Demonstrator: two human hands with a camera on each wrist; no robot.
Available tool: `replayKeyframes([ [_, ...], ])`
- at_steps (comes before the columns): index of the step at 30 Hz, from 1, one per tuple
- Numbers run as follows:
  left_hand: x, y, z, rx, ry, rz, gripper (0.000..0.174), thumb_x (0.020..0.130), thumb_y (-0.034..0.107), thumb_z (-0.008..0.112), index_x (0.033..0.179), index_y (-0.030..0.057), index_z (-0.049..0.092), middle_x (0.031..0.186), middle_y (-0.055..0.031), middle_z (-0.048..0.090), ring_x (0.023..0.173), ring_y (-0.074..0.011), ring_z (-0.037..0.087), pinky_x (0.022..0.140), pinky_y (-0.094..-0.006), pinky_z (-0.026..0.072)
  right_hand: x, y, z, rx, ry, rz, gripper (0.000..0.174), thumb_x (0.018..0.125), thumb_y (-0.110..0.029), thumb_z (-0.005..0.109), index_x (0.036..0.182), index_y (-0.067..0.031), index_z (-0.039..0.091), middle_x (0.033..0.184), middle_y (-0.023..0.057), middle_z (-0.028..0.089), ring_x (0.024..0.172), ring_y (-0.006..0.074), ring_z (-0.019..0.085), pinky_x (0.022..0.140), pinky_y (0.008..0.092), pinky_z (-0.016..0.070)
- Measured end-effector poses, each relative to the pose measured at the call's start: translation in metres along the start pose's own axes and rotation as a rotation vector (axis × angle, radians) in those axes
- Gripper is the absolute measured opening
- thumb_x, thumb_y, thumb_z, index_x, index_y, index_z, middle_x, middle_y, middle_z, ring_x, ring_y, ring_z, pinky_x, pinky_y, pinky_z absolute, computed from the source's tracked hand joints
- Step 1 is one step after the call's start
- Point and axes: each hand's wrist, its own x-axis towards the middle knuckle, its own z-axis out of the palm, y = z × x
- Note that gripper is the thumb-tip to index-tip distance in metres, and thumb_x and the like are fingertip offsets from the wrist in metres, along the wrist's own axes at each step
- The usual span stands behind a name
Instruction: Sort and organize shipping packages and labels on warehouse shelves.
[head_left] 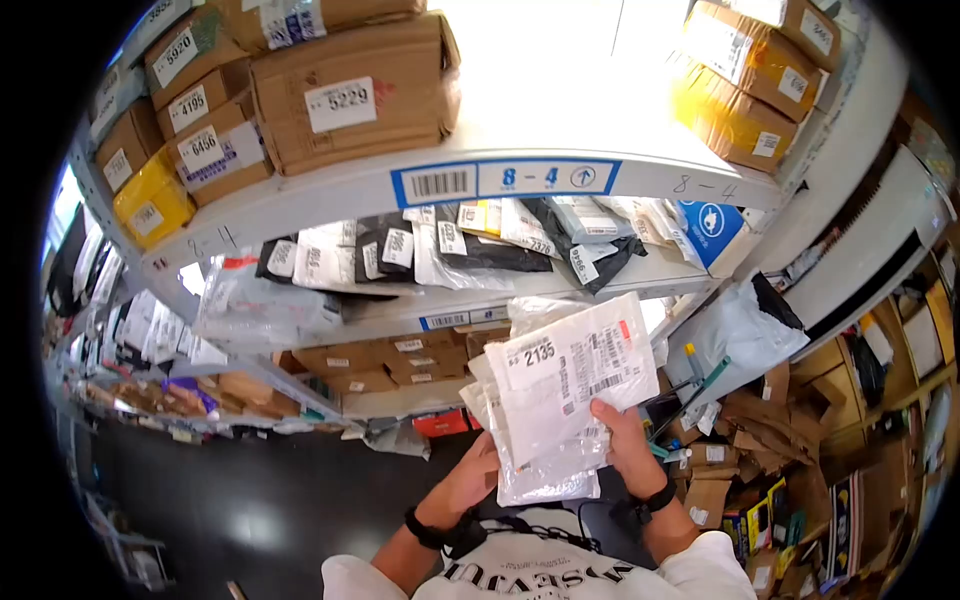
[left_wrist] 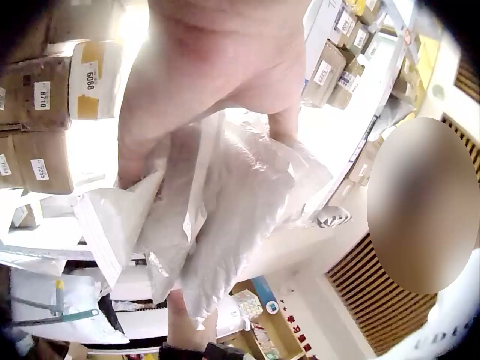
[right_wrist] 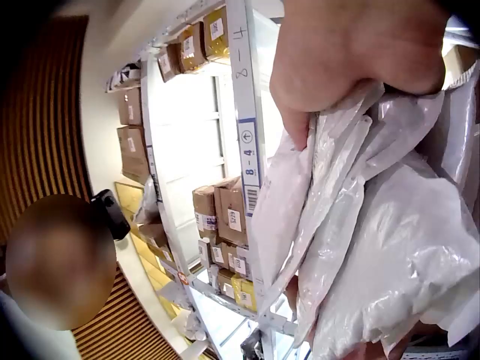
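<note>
At far left, yellow parcel (head_left: 153, 200): on the upper shelf (head_left: 540, 140), labels turned outward, below small stacked cartons.
Dark floor (head_left: 250, 510): glossy, with a bright reflection, lower left of the head view.
Carton 5229 (head_left: 350, 105): large, brown, right of the small cartons and near the shelf's front edge.
Bagged parcels (head_left: 480, 245): black, white and clear, spread along the shelf beneath.
Left hand (head_left: 470, 478): partly closed, gripping the left side of the bundle, fingers partly hidden.
Shelf label 8-4 (head_left: 506, 181): blue-framed, with barcode and upward arrow.
Parcel 2135 (head_left: 570, 375): white, foremost in the bundle of pale mailers (head_left: 545, 485), held between both hands before the shelving.
Right hand (head_left: 630, 450): closed on the bundle's right side, thumb on the front of parcel 2135.
Taped cartons (head_left: 745, 75): stacked at the upper shelf's right end.
Pale bag (head_left: 740, 330): black at one corner, right of the bundle.
Carton heap (head_left: 775, 430): lower right, brown, disordered.
</note>
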Motion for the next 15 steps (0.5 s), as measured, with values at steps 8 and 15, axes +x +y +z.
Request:
replayKeyframes([
  [8,0.061,-0.041,0.062,0.03,-0.088,0.143,0.077,0.084,0.039,0.065,0.141,0.0012,0.03,0.136,-0.0099,0.045,0.118,-0.021,0.052,0.099,-0.0356,0.0422,0.044,-0.056,-0.079,-0.092,-0.145,-0.004,0.062,0.085,-0.011,0.063,0.138,0.0014,0.032,0.128,0.0135,0.05,0.113,0.0231,0.053,0.096,0.0344,0.0431],
  [15,0.084,-0.047,0.094,0.063,0.021,0.151,0.074,0.082,0.029,0.068,0.138,-0.0022,0.033,0.132,-0.0107,0.049,0.12,-0.0204,0.05,0.1,-0.0345,0.0391,0.075,-0.072,-0.098,0.071,-0.126,-0.046,0.05,0.096,-0.025,0.05,0.137,-0.0005,0.036,0.131,0.0091,0.05,0.113,0.0195,0.053,0.095,0.0323,0.0424],
])
